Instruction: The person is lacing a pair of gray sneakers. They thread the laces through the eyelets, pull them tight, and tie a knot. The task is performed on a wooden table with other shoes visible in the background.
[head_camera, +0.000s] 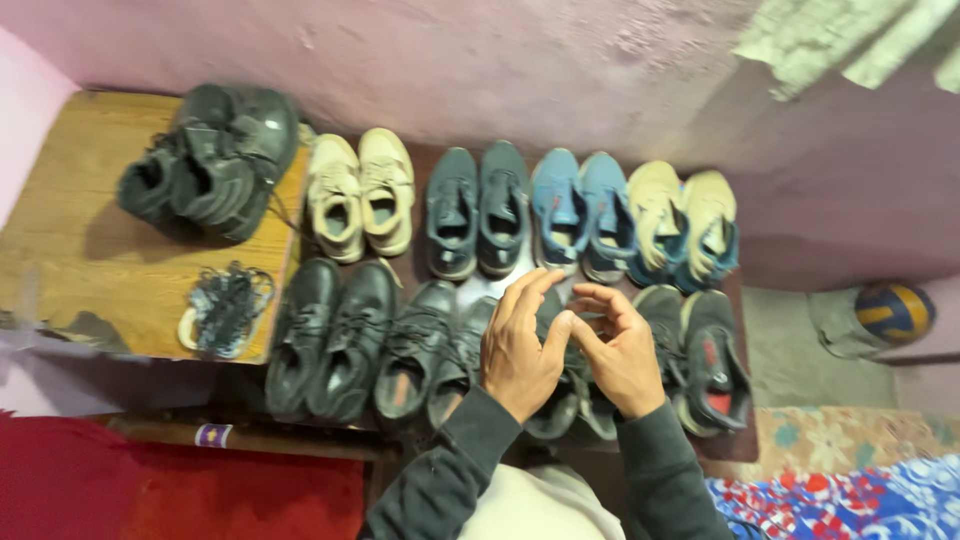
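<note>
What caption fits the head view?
Left hand and right hand meet above two rows of shoes.

- Dark shoe pair (575, 400) sits in the front row, toes pointing away, mostly hidden under both hands.
- Neighbours press close: a dark pair just left, a black pair with red insoles just right.

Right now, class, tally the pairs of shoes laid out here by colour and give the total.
Black lace-up shoe pairs: 5
Dark teal trainer pairs: 1
Cream trainer pairs: 1
Blue trainer pairs: 1
Cream-and-blue trainer pairs: 1
Total: 9 pairs
</note>
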